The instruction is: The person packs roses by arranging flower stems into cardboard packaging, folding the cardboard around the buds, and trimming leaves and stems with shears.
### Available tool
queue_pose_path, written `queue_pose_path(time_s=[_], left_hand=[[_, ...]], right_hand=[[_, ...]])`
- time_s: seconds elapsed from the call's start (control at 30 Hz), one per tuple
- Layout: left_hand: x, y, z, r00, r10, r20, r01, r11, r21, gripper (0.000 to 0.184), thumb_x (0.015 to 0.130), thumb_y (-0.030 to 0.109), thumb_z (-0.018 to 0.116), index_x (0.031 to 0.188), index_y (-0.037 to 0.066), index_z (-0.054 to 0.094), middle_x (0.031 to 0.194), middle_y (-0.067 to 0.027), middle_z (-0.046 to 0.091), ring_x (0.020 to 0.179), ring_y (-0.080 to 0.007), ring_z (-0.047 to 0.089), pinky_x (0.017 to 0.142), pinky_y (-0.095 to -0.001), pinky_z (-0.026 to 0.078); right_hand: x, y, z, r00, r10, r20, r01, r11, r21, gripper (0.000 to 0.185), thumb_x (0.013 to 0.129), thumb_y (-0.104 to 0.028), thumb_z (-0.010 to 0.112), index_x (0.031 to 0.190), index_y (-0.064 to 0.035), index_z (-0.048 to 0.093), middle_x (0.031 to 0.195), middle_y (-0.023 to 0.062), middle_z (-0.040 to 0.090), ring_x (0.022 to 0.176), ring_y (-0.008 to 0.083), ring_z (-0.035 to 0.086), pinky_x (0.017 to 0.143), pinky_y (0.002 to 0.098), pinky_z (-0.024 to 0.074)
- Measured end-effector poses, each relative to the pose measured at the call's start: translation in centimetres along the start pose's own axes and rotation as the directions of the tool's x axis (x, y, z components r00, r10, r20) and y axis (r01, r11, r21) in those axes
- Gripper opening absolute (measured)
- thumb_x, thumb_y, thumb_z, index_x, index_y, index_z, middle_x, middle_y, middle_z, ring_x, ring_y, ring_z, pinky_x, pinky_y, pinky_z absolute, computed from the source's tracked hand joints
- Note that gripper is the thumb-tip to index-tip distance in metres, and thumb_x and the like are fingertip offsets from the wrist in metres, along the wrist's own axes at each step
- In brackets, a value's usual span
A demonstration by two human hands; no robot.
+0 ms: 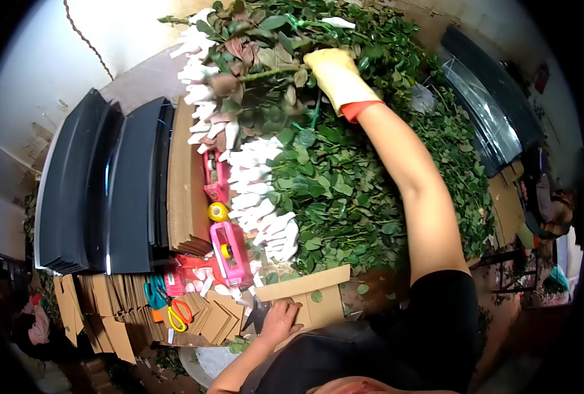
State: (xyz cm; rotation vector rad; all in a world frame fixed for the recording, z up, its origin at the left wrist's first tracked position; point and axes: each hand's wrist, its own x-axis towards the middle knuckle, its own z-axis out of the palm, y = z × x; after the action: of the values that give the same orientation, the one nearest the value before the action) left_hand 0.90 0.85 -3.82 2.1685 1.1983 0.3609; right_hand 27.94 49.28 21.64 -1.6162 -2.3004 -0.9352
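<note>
My right hand (334, 73), in a yellow glove with a red cuff, reaches to the far side of the leafy heap. Its fingers are closed round a leafy rose stem (272, 72), which points left and ends in a blurred brownish-pink bud (223, 84). Beneath it lie many rose stems (344, 197), their heads covered in white sleeves (259, 190). My bare left hand (282, 322) lies with its fingers stretched on a folded cardboard piece (321, 305) at the near edge. A black pointed object (257, 317) sits beside that hand, its kind unclear.
Pink tape dispensers (231, 255) and a yellow tape roll (218, 211) stand left of the stems. Scissors with orange-yellow handles (179, 315) lie near small cardboard pieces (216, 318). Black sheets (134, 190) stand upright at left. Another person (554, 213) is at the right edge.
</note>
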Motion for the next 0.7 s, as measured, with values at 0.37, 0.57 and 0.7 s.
queue_pose_path(time_s=[0.37,0.57,0.7], left_hand=[[0.1,0.0,0.5,0.999,0.001,0.037,-0.003,0.999,0.047,0.066,0.070,0.024,0.088,0.127,0.008,0.059,0.120,-0.0172,0.053,0.113,-0.0382,0.053,0.096,-0.0458,0.049],[-0.2,-0.2,0.6,0.999,0.054,-0.003,-0.054,0.997,0.053,0.064,0.069,0.023,0.088,0.125,0.007,0.060,0.120,-0.0175,0.053,0.113,-0.0386,0.053,0.097,-0.0456,0.048],[-0.3,-0.4,0.8,0.998,0.058,0.003,-0.058,0.998,0.036,0.064,0.069,0.020,0.088,0.125,0.007,0.061,0.119,-0.0175,0.053,0.114,-0.0387,0.053,0.098,-0.0451,0.048]], right_hand=[[-19.8,-5.4,-5.1,0.963,0.029,0.267,-0.073,0.985,0.154,0.048,0.074,-0.009,0.074,0.121,-0.0090,0.064,0.095,0.0075,0.071,0.089,0.0238,0.072,0.075,0.0409,0.0544],[-23.0,-6.1,-7.3,0.910,-0.112,0.400,0.003,0.965,0.263,0.038,0.083,-0.010,0.065,0.121,-0.0145,0.065,0.110,0.0038,0.070,0.108,0.0203,0.068,0.102,0.0349,0.0487],[-26.3,-5.1,-14.1,0.950,0.074,-0.302,0.087,0.868,0.488,0.045,0.074,0.003,0.067,0.118,-0.0087,0.068,0.106,0.0081,0.072,0.094,0.0274,0.069,0.085,0.0389,0.0553]])
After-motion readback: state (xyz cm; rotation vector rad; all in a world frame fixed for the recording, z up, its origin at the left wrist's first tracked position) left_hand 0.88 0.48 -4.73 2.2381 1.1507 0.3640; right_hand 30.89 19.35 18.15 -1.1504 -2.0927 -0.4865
